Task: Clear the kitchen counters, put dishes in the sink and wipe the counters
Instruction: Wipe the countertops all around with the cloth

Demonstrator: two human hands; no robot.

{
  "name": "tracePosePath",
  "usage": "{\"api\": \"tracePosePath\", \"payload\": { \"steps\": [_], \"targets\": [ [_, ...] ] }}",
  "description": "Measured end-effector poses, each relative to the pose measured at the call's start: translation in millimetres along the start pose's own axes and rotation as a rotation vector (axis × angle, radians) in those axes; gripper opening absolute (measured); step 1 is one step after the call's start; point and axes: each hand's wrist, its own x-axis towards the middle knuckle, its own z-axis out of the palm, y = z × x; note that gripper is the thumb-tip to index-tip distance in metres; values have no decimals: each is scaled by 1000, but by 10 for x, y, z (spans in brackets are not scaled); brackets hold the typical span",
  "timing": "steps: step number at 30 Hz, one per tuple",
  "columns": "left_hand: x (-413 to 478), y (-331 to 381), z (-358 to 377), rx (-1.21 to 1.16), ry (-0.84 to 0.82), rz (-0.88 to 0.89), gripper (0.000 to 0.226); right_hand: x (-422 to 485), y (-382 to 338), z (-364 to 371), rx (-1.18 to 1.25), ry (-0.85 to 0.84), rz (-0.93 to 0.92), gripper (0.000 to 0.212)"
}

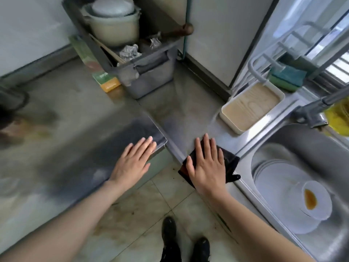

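step: wiping | right hand (pixel 205 165) fingers flat, pressing dark crumpled cloth (pixel 229 163), frame centre | left hand (pixel 132 163) fingers straight on grey steel counter (pixel 75 148) | next: probably sweep toward upper-centre corner

Dark cloth (pixel 230 162) flat on steel counter (pixel 187 114); white plates (pixel 277 178) stacked in sink (pixel 311 140)

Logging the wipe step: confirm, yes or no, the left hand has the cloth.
No, the dark cloth lies under the right hand; the left hand rests on bare counter.
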Motion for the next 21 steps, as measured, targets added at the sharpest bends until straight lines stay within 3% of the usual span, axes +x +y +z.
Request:
{"api": "tracePosePath", "payload": {
  "steps": [9, 13, 16, 18, 21],
  "targets": [
    [9, -127, 64, 70, 88, 85, 56, 890, -312, -95, 3, -25, 90, 65],
    [-10, -132, 62, 23, 100, 82, 57, 386, -395, -47, -31, -112, -220, 86],
    [-1, -137, 81, 10, 123, 87, 58, 288, -241, -9, -120, -124, -390, 86],
    [-7, -136, 100, 4, 126, 88, 61, 488, -169, -56, -99, -121, -368, 82],
    [-3, -134, 123, -2, 120, 89, 65, 1031, -191, -120, -47, -61, -145, 79]
  ]
}}
